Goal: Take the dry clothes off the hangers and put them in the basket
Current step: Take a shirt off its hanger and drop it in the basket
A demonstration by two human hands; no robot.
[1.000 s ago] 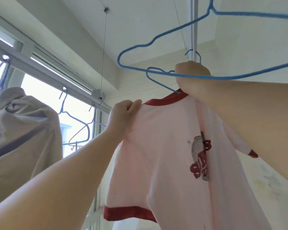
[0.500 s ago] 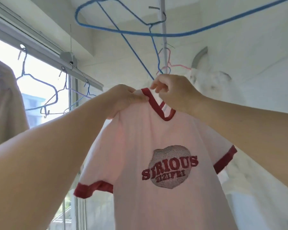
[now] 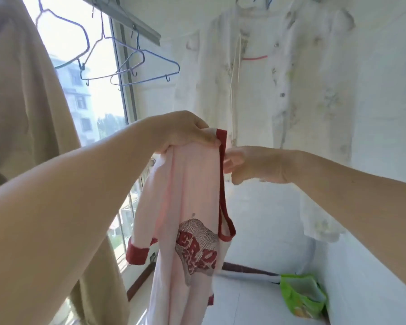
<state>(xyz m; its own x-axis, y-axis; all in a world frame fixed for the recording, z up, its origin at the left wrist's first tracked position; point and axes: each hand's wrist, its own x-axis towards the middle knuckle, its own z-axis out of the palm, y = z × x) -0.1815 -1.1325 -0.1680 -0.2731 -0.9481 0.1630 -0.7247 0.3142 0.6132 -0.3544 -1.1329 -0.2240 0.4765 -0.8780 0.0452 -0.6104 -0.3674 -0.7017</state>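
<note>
**Pink shirt off its hanger, held in the left hand**

We start with the largest thing, the tan garment [image 3: 26, 109], a soft matte cloth hanging heavy down the left edge. Next comes the white garment [image 3: 277, 73] on the far wall, thin and faintly printed, with small snaps down its front and a pink hanger bar showing at its chest. The pink shirt [image 3: 185, 207] is light cotton with dark red ribbed trim at collar and cuff and a red mesh-textured print on the chest; it droops folded lengthwise between our arms, above the floor. Thin wire hangers [image 3: 131, 66], blue and bare, hang by the window. A crumpled green bag [image 3: 300, 299] lies on the floor by the wall.

Our left hand [image 3: 185, 132] is raised, fingers curled over and pinching the shirt's shoulder at the collar. Our right hand [image 3: 256, 165] is just beside the collar band, fingers loosely bent; we cannot tell whether they grip it.

Half a second ago both hands held the shirt spread flat, print facing us; it now hangs bunched from the left.
</note>
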